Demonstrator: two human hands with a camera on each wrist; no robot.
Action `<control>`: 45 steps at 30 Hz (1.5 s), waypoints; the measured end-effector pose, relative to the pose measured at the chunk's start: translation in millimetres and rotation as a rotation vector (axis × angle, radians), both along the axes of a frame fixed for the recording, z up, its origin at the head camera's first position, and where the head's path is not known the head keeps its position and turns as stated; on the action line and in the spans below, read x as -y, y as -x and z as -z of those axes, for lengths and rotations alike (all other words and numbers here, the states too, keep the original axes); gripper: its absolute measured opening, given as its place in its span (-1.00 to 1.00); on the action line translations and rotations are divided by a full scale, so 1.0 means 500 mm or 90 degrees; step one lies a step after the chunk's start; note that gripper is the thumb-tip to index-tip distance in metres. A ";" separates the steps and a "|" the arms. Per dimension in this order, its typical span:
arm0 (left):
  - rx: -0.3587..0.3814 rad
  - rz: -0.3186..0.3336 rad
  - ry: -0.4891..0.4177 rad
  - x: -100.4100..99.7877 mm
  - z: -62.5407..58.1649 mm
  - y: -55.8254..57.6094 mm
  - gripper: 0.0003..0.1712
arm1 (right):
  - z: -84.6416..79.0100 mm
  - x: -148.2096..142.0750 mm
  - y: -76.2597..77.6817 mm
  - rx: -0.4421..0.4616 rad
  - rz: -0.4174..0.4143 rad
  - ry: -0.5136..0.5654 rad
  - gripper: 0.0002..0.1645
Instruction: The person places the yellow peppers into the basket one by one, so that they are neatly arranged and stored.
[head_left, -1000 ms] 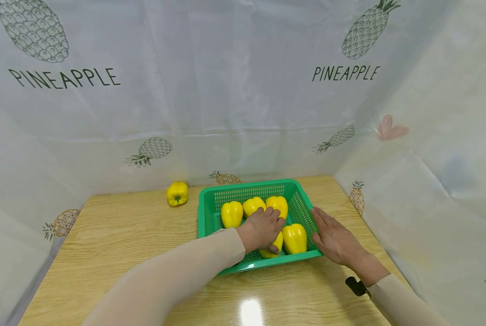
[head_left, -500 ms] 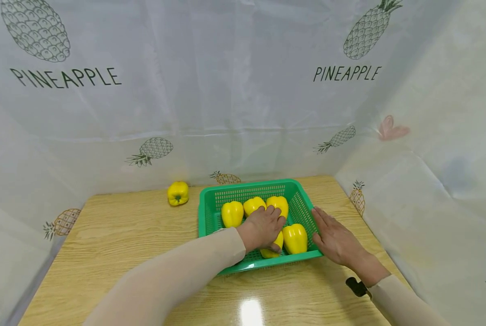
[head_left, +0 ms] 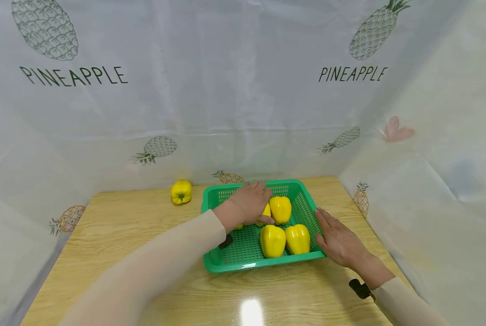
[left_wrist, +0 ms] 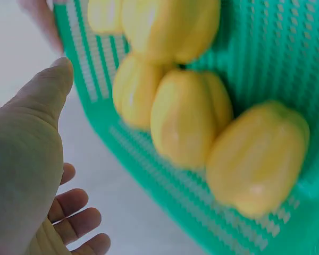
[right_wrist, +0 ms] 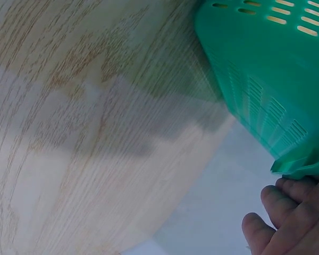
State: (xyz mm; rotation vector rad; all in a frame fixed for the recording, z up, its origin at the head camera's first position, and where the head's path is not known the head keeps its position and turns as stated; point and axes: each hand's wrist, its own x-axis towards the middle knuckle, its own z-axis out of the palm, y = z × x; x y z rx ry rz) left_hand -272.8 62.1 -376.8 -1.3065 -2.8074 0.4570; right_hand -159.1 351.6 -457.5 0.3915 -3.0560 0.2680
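Note:
A green plastic basket [head_left: 247, 266] with slotted walls holds several yellow bell peppers, two of them, the front pepper [head_left: 273, 241] and the right pepper [head_left: 297, 239], side by side near the front. My left hand [head_left: 247, 203] is over the back row, fingers relaxed and holding nothing, partly hiding the peppers beneath. In the left wrist view its thumb and fingers are apart from the peppers [left_wrist: 186, 117]. My right hand [head_left: 338, 240] lies with straight fingers against the basket's right rim; in the right wrist view its fingertips touch that rim.
Another yellow bell pepper [head_left: 181, 192] lies on the wooden table [head_left: 145, 217] to the left of the basket, near the back edge. A pineapple-printed sheet [head_left: 226, 99] hangs behind and along both sides of the table.
My left hand has come off the front pepper and moved back and left over the back row, leaving that pepper in full view. The right hand stays at the rim.

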 end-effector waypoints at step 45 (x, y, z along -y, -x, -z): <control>-0.005 -0.227 -0.198 0.447 0.146 0.172 -0.25 | 0.004 0.010 0.005 -0.001 0.003 0.008 -0.24</control>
